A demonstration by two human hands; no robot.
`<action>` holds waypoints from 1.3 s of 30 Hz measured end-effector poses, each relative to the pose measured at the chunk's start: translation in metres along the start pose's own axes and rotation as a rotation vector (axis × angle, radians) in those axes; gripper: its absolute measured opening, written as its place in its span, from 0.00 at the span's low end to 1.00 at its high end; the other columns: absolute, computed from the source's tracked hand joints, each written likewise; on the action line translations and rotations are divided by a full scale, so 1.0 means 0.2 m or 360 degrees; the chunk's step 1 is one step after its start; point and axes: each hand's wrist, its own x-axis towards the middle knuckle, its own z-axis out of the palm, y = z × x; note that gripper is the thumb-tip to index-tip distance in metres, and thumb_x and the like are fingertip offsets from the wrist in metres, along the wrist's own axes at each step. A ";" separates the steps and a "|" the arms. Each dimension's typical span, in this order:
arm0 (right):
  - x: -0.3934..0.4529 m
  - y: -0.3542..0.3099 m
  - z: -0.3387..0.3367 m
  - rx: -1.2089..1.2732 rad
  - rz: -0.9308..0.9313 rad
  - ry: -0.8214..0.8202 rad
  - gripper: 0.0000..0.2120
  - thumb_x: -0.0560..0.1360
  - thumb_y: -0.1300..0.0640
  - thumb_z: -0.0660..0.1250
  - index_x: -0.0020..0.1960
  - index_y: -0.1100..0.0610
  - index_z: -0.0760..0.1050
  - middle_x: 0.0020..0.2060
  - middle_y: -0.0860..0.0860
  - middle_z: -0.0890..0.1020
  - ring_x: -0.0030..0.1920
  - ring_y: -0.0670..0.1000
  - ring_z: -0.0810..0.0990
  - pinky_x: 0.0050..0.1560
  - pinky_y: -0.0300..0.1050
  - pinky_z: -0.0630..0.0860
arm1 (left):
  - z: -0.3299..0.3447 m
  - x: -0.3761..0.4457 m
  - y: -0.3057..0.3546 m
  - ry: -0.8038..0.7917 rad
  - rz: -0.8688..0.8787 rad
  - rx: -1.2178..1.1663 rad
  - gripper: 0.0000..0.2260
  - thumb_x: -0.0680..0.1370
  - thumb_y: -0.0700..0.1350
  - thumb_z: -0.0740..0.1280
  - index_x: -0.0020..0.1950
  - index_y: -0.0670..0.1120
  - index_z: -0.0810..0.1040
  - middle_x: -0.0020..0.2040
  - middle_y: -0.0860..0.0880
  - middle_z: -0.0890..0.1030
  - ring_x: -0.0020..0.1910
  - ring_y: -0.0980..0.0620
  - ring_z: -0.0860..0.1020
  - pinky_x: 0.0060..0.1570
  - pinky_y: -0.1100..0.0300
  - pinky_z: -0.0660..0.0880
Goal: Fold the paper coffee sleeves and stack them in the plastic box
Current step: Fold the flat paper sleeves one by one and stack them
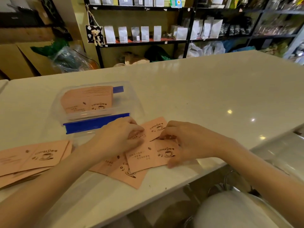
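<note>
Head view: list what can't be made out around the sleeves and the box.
- Sleeve being folded: its middle is hidden under the left hand and right hand.
- Flat pile: cut off by the left edge.
- Small print on the sleeves: too blurred.
- Stack in the plastic box: count unreadable through the wall.

Glossy white countertop (205, 89) before black metal shelving (189, 22).

Lined along the shelves: white and silver stand-up pouches (123, 34); hung at the left end, a small teddy bear on a black-and-white card (95, 35); stacked far left, brown cardboard boxes (18, 60).
</note>
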 end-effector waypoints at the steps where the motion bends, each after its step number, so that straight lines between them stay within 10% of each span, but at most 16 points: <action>1: 0.00 0.00 0.01 0.0004 0.0000 0.0001 0.32 0.61 0.39 0.71 0.61 0.49 0.69 0.53 0.43 0.72 0.48 0.45 0.72 0.48 0.42 0.74 | 0.00 0.00 0.00 -0.0004 -0.0001 -0.0005 0.19 0.73 0.57 0.61 0.63 0.57 0.69 0.61 0.57 0.71 0.55 0.59 0.70 0.50 0.61 0.72; 24: -0.09 0.18 -0.19 0.0244 0.0069 0.0230 0.26 0.57 0.42 0.73 0.53 0.46 0.74 0.47 0.42 0.76 0.47 0.41 0.73 0.48 0.34 0.71 | 0.02 -0.04 0.01 0.0153 -0.0020 -0.0130 0.30 0.63 0.61 0.69 0.63 0.59 0.66 0.56 0.59 0.75 0.55 0.57 0.72 0.54 0.56 0.73; 39: 0.29 -0.20 -0.32 0.0382 -0.0336 0.0338 0.24 0.61 0.43 0.73 0.54 0.45 0.72 0.49 0.41 0.74 0.49 0.42 0.73 0.46 0.27 0.69 | -0.28 -0.40 -0.28 0.0636 -0.0150 -0.0622 0.40 0.62 0.43 0.76 0.61 0.67 0.56 0.53 0.65 0.72 0.53 0.67 0.71 0.45 0.83 0.65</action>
